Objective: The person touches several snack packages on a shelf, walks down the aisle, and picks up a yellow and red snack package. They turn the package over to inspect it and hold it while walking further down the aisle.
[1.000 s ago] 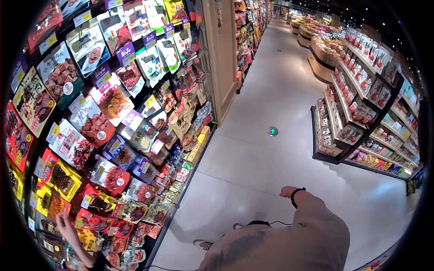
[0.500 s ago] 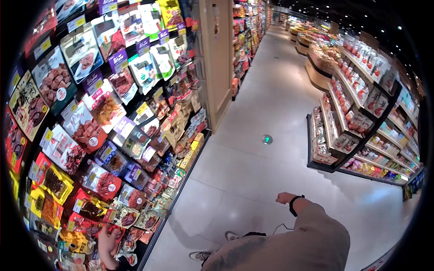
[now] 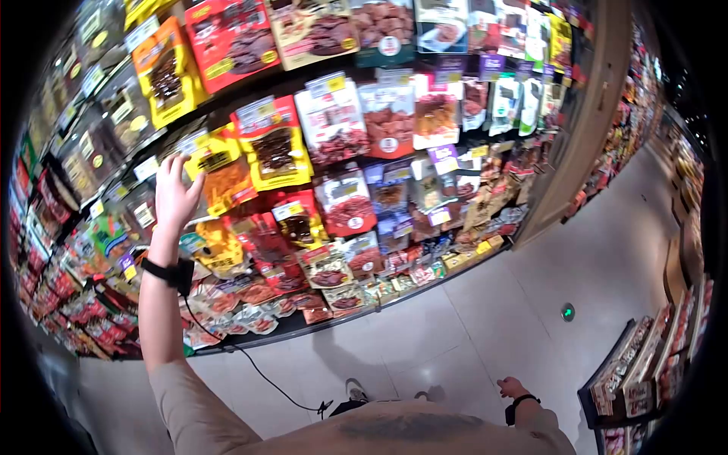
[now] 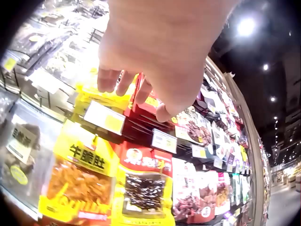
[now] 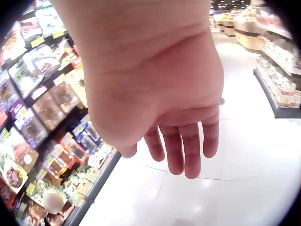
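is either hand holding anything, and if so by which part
Nothing is held: the left hand is open before the hanging packets, and the right hand is open and empty.

Left hand (image 3: 178,199) raised, nearer yellow-orange packet (image 3: 230,180); head view swung left.

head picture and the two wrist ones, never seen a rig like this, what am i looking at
There is no robot here: these are a person's bare hands. The wide picture comes from a camera worn on the head; the two close ones come from cameras on the wrists.

The left hand is raised, fingers spread, in front of hanging food packets, nearest a yellow packet; whether it touches any is unclear. The right hand hangs loosely over the pale floor. Neither hand appears to hold anything.
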Demonstrator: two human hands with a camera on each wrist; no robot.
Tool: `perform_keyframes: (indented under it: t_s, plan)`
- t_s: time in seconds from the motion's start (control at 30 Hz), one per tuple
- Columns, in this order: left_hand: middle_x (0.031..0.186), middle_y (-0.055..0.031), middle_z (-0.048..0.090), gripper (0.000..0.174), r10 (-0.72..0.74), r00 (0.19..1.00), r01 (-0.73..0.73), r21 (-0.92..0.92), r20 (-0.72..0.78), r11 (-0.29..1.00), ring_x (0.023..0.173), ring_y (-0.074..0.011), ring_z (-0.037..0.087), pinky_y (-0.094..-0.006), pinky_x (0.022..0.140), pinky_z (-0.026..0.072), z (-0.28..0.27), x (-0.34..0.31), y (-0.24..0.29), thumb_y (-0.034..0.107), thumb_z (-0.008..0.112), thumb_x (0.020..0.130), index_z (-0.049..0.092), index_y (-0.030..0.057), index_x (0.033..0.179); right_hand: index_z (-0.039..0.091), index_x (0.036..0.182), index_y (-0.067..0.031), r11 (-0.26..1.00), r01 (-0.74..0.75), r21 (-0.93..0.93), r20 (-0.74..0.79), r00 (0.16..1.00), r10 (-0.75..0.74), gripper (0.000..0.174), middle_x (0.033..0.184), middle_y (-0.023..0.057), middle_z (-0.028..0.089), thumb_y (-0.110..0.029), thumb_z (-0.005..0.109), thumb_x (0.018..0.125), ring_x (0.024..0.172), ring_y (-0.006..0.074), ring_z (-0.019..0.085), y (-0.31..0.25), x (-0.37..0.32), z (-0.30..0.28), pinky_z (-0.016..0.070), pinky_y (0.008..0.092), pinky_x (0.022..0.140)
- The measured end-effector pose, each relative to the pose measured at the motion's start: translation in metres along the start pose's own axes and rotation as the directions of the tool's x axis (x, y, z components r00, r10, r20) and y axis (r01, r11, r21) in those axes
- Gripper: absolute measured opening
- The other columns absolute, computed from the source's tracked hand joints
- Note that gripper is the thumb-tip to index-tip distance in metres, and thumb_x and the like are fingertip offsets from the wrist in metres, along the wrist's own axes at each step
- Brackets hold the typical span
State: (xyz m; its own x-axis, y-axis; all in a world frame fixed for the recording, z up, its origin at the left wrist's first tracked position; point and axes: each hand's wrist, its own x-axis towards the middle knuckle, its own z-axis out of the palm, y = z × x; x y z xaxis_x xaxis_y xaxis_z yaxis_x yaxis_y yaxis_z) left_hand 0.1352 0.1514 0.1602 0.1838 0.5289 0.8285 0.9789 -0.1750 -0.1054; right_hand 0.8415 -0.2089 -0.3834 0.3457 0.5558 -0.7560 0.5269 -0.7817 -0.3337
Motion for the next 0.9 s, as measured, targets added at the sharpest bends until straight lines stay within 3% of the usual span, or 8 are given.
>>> perform_keyframes:
  t_s: [0.1,0.2,0.37,0.53,0.6,0.7,0.77,0.9]
  plan:
    - [0.122,-0.0164,0.046,0.043,0.007,1.000,-0.004,0.123,-0.024,0.992,0.114,-0.0331,0.042,-0.0401,0.096,0.0354,-0.005,0.003,-0.034,0.026,0.063,0.074,0.053,0.0064,0.110,0.056,0.102,0.0054,0.964,0.147,-0.222,0.033,0.989,-0.143,0.044,0.080,0.0142,0.065,-0.034,0.053,0.082,0.065,0.0220,0.064,-0.033,0.028,0.009,0.0507,0.0340,0.062]
    - [0.126,-0.0155,0.044,0.048,0.023,1.000,-0.024,0.163,0.008,0.986,0.119,-0.0321,0.039,-0.0413,0.100,0.0316,0.003,0.003,-0.073,0.029,0.062,0.074,0.052,0.0086,0.116,0.056,0.102,0.0054,0.983,0.177,-0.057,-0.050,0.982,-0.180,0.040,0.080,0.0138,0.064,-0.030,0.053,0.083,0.065,0.0218,0.063,-0.077,0.025,0.016,0.0510,0.0329,0.062]
    - [0.129,-0.0143,0.043,0.058,-0.009,0.999,0.026,0.316,-0.053,0.948,0.123,-0.0307,0.037,-0.0441,0.104,0.0252,0.019,0.005,-0.118,0.039,0.060,0.076,0.046,0.0116,0.125,0.056,0.103,0.0046,0.988,0.153,-0.034,-0.048,0.987,-0.155,0.039,0.080,0.0138,0.064,-0.029,0.053,0.083,0.066,0.0212,0.063,-0.122,0.010,0.054,0.0507,0.0332,0.063]
    - [0.104,-0.0106,0.055,0.050,0.056,0.997,-0.036,0.303,-0.055,0.952,0.104,-0.0274,0.049,-0.0428,0.099,0.0314,0.025,0.006,-0.139,0.036,0.061,0.075,0.051,0.0046,0.112,0.056,0.105,0.0028,0.978,0.132,-0.164,0.101,0.988,-0.117,0.043,0.084,0.0122,0.064,-0.034,0.052,0.083,0.070,0.0212,0.062,-0.159,-0.023,0.084,0.0494,0.0361,0.068]
    - [0.099,-0.0119,0.056,0.049,0.079,0.992,-0.048,0.282,-0.098,0.958,0.098,-0.0282,0.049,-0.0417,0.095,0.0342,0.026,0.007,-0.137,0.036,0.061,0.074,0.052,0.0023,0.108,0.056,0.106,0.0008,0.929,0.115,-0.351,0.292,0.956,-0.008,0.046,0.088,0.0109,0.064,-0.038,0.049,0.083,0.072,0.0207,0.062,-0.189,-0.041,0.076,0.0479,0.0380,0.072]
    - [0.091,-0.0123,0.055,0.046,0.124,0.978,-0.077,0.258,-0.169,0.963,0.089,-0.0285,0.049,-0.0364,0.085,0.0394,0.032,0.011,-0.143,0.037,0.062,0.072,0.056,0.0012,0.101,0.058,0.106,-0.0011,0.875,0.160,-0.457,0.266,0.963,-0.037,0.046,0.091,0.0103,0.065,-0.040,0.047,0.083,0.075,0.0204,0.062,-0.228,-0.011,0.061,0.0470,0.0380,0.074]
    - [0.088,-0.0118,0.054,0.042,0.084,0.981,-0.043,0.222,-0.178,0.974,0.088,-0.0282,0.049,-0.0372,0.083,0.0398,0.034,0.013,-0.143,0.036,0.062,0.072,0.056,0.0025,0.097,0.060,0.102,-0.0017,0.857,0.271,-0.439,0.111,0.963,-0.247,0.044,0.091,0.0114,0.065,-0.039,0.051,0.082,0.079,0.0229,0.063,-0.257,0.018,0.043,0.0478,0.0376,0.076]
    - [0.088,-0.0106,0.052,0.033,0.051,0.980,-0.003,0.240,-0.194,0.971,0.090,-0.0284,0.049,-0.0387,0.081,0.0396,0.037,0.015,-0.145,0.030,0.063,0.072,0.056,0.0044,0.092,0.061,0.100,-0.0037,0.754,0.491,-0.436,-0.132,0.794,-0.593,0.039,0.094,0.0180,0.064,-0.038,0.055,0.082,0.089,0.0329,0.061,-0.366,-0.009,-0.017,0.0475,0.0394,0.078]
